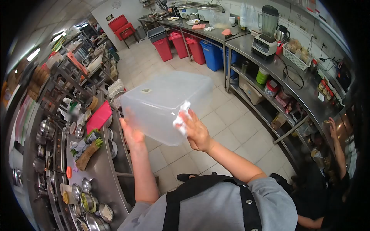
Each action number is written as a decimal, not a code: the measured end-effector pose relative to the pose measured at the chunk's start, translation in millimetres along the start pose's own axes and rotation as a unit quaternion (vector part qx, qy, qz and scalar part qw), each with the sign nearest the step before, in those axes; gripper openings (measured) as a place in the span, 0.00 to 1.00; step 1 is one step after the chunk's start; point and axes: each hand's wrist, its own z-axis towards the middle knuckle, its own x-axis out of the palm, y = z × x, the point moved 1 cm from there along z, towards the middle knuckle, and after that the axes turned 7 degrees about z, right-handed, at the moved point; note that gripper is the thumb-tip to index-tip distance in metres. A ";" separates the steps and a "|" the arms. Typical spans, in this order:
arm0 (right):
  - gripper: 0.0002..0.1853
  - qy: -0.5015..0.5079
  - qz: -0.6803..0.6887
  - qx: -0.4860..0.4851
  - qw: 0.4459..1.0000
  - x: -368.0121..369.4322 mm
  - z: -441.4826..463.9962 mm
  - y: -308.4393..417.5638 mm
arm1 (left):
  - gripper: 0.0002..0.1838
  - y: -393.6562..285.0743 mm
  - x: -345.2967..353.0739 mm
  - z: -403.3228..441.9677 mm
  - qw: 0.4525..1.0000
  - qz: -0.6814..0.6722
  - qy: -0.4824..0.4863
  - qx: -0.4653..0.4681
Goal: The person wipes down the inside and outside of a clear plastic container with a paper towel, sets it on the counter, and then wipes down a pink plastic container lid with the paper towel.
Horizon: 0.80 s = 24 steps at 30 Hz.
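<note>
A large clear plastic container (165, 96), with a small label on one face, is held up in front of me above the tiled floor. My left hand (133, 133) grips its left side, and the fingertips show faintly through the plastic. Pressed to the right side of the container is a crumpled white wipe (182, 118), cloth or paper, I cannot tell which. My right hand (197, 133) is closed on this wipe, its fingers bent over it.
On my left runs a steel counter (106, 169) with metal bowls, leafy greens (92, 139) and a pink tray (99, 116). A blender (267, 30) stands on the right counter. Bins (211, 55) line the back. Another person's hand (332, 129) reaches to the shelves at far right.
</note>
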 end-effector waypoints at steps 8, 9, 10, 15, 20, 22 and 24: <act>0.27 0.215 -0.186 0.046 0.958 -17.1 44.0 33.1 | 0.24 75.1 66.1 -0.3 0.957 0.240 -0.158 0.028; 0.27 0.237 -0.199 0.051 0.949 -6.5 43.1 28.6 | 0.25 93.7 72.2 -7.4 0.951 0.261 -0.162 0.033; 0.27 0.221 -0.184 0.056 0.956 4.2 43.4 22.4 | 0.26 113.3 78.2 -13.2 0.945 0.282 -0.163 0.039; 0.25 0.178 -0.115 0.067 0.975 27.9 58.6 2.9 | 0.30 127.5 110.3 -24.4 0.919 0.349 -0.172 0.068; 0.24 0.133 0.093 0.191 0.968 17.3 65.9 -6.3 | 0.26 93.1 77.5 -54.5 0.867 0.478 -0.134 0.041; 0.24 0.099 0.173 0.215 0.956 19.6 51.6 -17.4 | 0.26 76.0 69.3 -69.6 0.884 0.443 -0.138 0.049; 0.23 0.043 0.171 0.192 0.965 32.6 20.1 -41.3 | 0.28 49.7 55.4 -81.0 0.935 0.338 -0.100 0.038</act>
